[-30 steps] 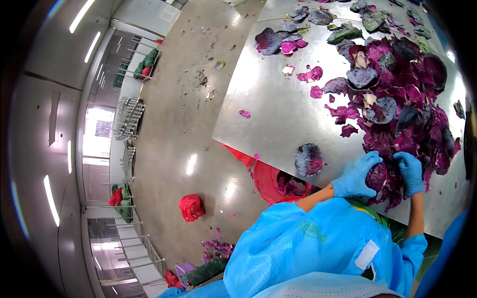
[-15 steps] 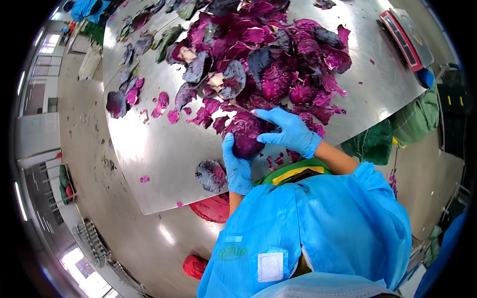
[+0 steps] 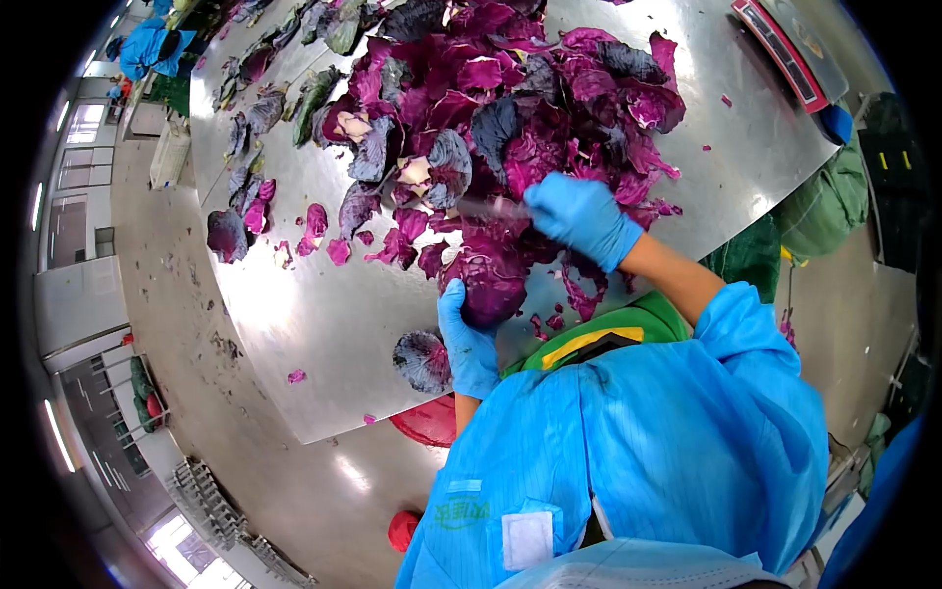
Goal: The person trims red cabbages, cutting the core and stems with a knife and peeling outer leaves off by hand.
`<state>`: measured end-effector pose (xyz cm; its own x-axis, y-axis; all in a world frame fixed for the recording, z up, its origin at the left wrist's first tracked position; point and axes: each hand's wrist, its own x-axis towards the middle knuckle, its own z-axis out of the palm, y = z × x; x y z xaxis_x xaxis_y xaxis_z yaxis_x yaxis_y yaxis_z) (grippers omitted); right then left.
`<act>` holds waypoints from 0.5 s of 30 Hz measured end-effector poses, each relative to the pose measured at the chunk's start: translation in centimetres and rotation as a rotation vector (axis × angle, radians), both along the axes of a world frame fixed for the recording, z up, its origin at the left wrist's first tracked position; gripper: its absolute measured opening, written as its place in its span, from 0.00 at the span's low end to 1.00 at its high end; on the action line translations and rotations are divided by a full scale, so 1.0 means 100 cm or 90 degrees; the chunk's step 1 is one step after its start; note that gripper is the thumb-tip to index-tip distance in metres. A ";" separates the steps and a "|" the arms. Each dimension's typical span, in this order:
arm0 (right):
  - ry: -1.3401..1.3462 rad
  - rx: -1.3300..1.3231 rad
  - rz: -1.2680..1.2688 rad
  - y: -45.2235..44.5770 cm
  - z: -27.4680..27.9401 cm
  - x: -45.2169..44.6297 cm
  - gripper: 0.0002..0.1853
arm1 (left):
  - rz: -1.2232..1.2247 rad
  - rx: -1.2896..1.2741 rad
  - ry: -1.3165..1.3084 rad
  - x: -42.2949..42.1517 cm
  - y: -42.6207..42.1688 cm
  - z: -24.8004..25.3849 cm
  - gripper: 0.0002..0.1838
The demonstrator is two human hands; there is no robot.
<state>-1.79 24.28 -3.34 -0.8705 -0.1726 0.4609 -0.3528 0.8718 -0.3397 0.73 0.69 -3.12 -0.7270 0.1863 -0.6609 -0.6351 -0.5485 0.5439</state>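
A red cabbage head point(image 3: 488, 283) rests at the near edge of the steel table point(image 3: 324, 344). My left hand point(image 3: 466, 344), in a blue glove, is wrapped against its near left side. My gloved right hand point(image 3: 586, 218) is closed in a fist to the upper right of the head, apart from it. From that fist a knife point(image 3: 496, 208) points left, its blade smeared by motion and its handle hidden by the fingers. Just beyond lies a big heap of loose purple cabbage leaves point(image 3: 471, 79). A dark, veined leaf point(image 3: 422, 360) sits beside my left hand.
A red-framed scale point(image 3: 785, 59) stands at the table's far right corner. Green sacks point(image 3: 824, 211) hang by the right edge. Below the near edge is a red container point(image 3: 428, 420). Leaf scraps point(image 3: 228, 236) lie along the left side. A person in blue point(image 3: 157, 47) is at upper left.
My right hand has left the cabbage head and moved up and right with the knife, which now shows more. My left hand stays on the head.
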 end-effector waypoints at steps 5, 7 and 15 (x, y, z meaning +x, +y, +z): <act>-0.284 -0.349 0.109 -0.022 0.026 0.020 0.29 | 0.021 0.002 -0.011 0.000 0.002 0.002 0.36; -0.276 -0.263 0.119 -0.032 0.007 0.023 0.27 | 0.015 -0.014 0.000 0.001 0.003 0.001 0.38; -0.058 0.077 0.143 -0.010 -0.007 0.002 0.12 | -0.032 -0.035 0.030 0.002 -0.002 -0.005 0.42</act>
